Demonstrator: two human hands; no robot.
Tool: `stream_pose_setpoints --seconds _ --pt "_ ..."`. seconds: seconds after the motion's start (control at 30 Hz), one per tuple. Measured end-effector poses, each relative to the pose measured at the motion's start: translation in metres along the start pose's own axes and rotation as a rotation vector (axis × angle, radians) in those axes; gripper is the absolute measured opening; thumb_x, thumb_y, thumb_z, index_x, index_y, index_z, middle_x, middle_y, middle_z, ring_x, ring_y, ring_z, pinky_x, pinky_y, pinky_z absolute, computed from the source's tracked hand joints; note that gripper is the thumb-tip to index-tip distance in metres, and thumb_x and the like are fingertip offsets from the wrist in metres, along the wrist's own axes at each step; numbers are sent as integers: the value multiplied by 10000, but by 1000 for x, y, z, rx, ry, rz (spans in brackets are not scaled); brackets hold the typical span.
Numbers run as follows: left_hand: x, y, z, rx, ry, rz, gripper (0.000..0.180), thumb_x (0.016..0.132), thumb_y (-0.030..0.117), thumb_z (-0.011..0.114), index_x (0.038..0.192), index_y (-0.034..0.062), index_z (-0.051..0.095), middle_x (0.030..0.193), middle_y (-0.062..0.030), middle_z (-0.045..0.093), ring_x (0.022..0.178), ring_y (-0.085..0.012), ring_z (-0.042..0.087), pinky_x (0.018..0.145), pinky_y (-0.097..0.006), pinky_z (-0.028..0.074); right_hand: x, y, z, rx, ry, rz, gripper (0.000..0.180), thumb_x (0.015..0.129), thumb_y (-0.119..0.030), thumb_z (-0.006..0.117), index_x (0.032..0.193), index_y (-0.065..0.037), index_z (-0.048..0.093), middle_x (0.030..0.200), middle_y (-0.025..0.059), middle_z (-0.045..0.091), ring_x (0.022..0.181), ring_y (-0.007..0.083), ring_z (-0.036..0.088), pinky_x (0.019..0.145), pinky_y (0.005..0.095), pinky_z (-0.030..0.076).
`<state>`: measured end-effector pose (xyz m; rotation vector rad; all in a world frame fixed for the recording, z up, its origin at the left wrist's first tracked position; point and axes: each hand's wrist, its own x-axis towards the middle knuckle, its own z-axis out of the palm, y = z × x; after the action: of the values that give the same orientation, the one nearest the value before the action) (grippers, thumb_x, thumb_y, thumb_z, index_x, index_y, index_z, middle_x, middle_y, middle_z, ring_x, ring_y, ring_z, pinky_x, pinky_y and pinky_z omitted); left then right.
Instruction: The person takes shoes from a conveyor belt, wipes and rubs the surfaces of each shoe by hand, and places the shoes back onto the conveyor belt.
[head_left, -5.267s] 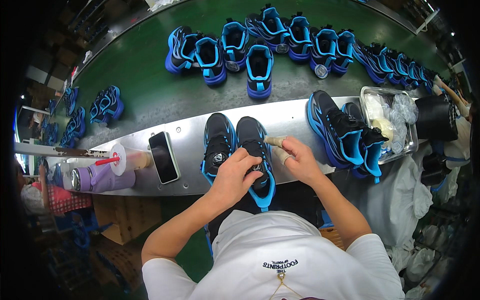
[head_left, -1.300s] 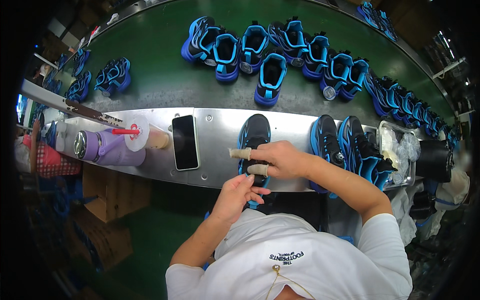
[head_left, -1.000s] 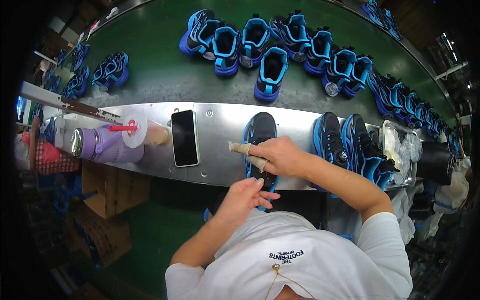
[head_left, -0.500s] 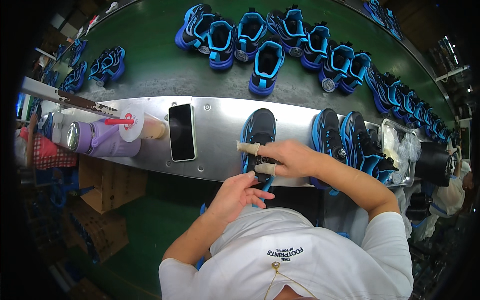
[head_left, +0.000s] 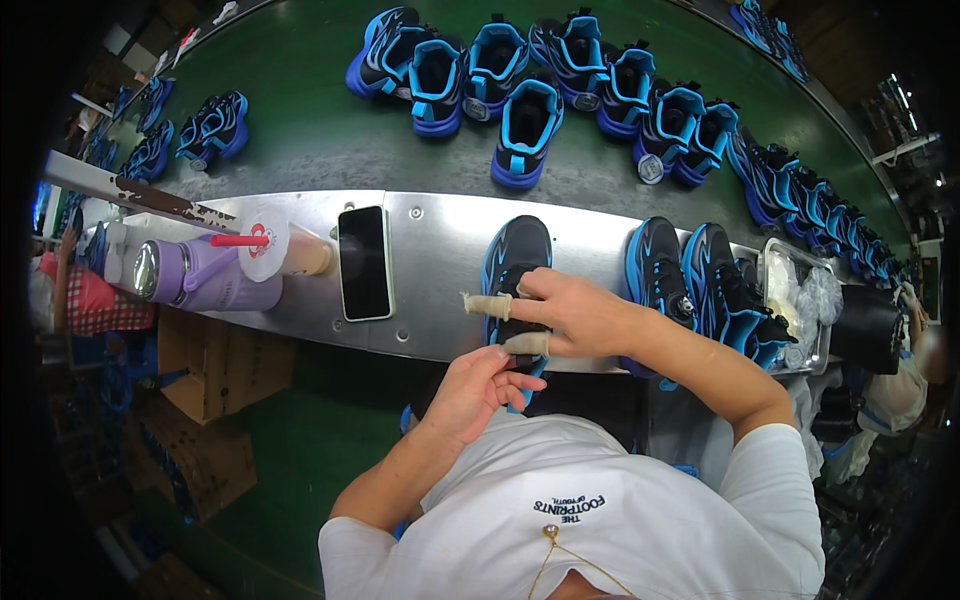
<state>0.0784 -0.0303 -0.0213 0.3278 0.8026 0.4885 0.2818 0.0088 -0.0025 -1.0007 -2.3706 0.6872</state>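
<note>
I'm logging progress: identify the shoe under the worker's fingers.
The shoe beneath the right hand, right of the phone; the shoes beside the tray stand clear of its fingers.

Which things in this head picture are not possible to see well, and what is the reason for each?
All in the head view:
1. Middle of the nearest shoe: covered by the right hand.
2. What the left hand pinches, if anything: too small to tell.
3. Heel of the next shoe rightward: mostly behind the right forearm.
4. Exact count in the far-right row of shoes: small, overlapping.
</note>
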Motion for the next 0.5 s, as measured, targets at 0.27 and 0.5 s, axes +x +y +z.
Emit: stream_pose_setpoints --seconds 0.27,0.5 --pt "3 -4 11 6 -7 -7 285 997 202 427 1046 -58 534 987 -140 596 868 -295 669 594 -297 527 1 -9 15 -26 -51 340 526 869 -237 613 1375 -235 468 779 101 569 706 290 587 651 388 475" --pt "-12 42 16 1288 252 534 278 937 252 529 863 -4 608 765 -122 606 717 -255 636 628 -384 506 -43 -6 -19 243 199 668 689 817 -260 699 1408 -73 400 1192 199 530 1117 309 533 945 379 428"
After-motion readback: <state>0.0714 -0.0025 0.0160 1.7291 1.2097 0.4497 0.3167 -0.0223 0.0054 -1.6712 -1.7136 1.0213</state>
